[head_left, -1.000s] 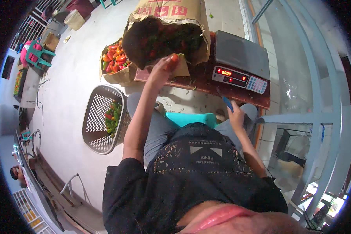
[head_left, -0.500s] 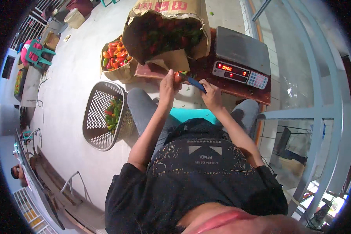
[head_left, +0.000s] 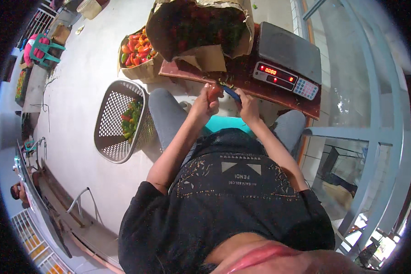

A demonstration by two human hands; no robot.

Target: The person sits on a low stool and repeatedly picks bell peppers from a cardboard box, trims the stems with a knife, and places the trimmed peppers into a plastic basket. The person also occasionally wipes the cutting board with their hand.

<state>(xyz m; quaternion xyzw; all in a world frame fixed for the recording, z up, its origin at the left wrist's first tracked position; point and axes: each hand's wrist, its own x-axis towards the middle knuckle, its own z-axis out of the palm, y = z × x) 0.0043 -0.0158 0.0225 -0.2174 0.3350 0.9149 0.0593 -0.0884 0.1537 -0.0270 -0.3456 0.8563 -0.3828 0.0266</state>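
In front of my lap, my left hand (head_left: 205, 104) is closed round a red pepper (head_left: 215, 92). Just to its right, my right hand (head_left: 248, 107) grips a blue-handled knife (head_left: 231, 93), whose tip points toward the pepper's far end. Beyond both hands, a large brown paper sack (head_left: 204, 61) lies open toward me on a low dark-red wooden table (head_left: 182, 75), with dim red and green peppers inside. Left of my knees stands a grey perforated plastic basket (head_left: 144, 98) holding several green and red peppers (head_left: 131, 119).
A digital scale (head_left: 288, 52) sits on the table's right side. Left of the sack is a box (head_left: 141, 73) full of red and orange peppers. A metal-framed glass panel (head_left: 342, 133) rises at my right. A green chair (head_left: 48, 48) is at the far left.
My left hand has turned, bringing more of the red pepper into view beside the knife. Both hands stay close together. The whole view has shifted slightly.
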